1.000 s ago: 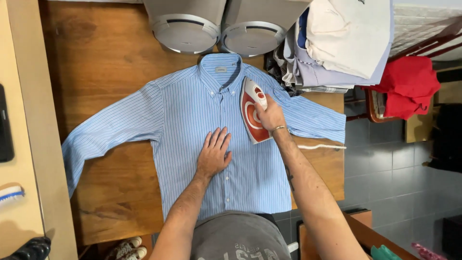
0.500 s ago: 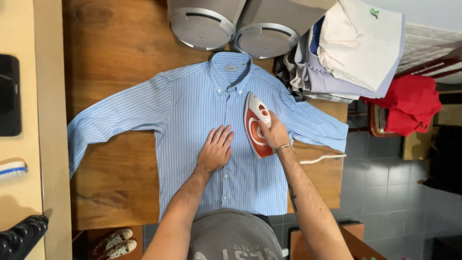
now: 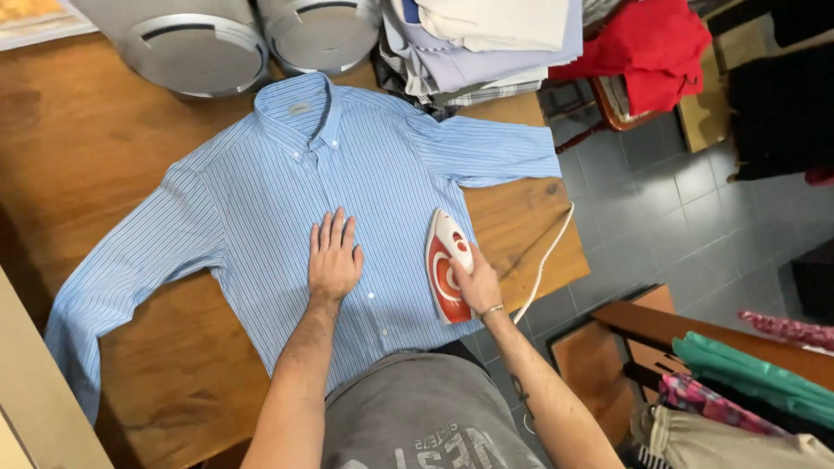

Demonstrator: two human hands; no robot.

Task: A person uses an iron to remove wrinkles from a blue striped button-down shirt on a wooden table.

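Head view shows the right hand [image 3: 476, 285] clamped around the handle of a red and white iron [image 3: 446, 276], which now sits lower on the blue striped shirt [image 3: 347, 174] than it did a second ago, when it was up near the chest by the collar. It has slid down toward the hem, close to the table's near edge, so the upper right panel looks already pressed and the lower part is being worked. The left hand [image 3: 333, 259] lies flat, fingers together and spread on nothing but cloth, just to the left of the iron, pinning the fabric smooth. A white cord [image 3: 547, 252] trails off beyond the right hand, over the wooden table [image 3: 104, 113]. The shirt is thin, crisp cotton, sleeves spread wide. Beyond the collar stand two round grey metal lids [image 3: 208, 52]; folded clothes [image 3: 486, 39] are stacked further right.
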